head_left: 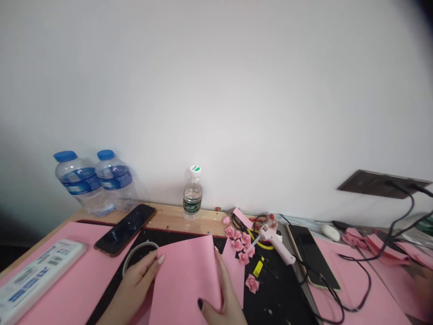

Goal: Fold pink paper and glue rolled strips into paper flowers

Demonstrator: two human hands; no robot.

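Observation:
A pink sheet of paper (185, 280), looking folded along its right side, stands raised between my hands. My left hand (137, 284) pinches its left edge, thumb on the near face. At the right edge, my right hand (226, 295) grips it with the thumb in front and the fingers along the side. Under it lie more pink paper (236, 275) and a black mat (270, 289). Several small pink paper roses (237, 245) sit to the right, close to a pale pink glue gun (275, 241). A grey ring-shaped cord (133, 253) shows behind my left hand.
Two blue-capped bottles (79, 185), a small bottle (192, 198) and a phone (125, 229) stand or lie toward the wall. A white box (40, 275) is at left. Right are another phone (313, 257), black cables (368, 275), a wall socket (379, 184) and another person's blurred hand (423, 289).

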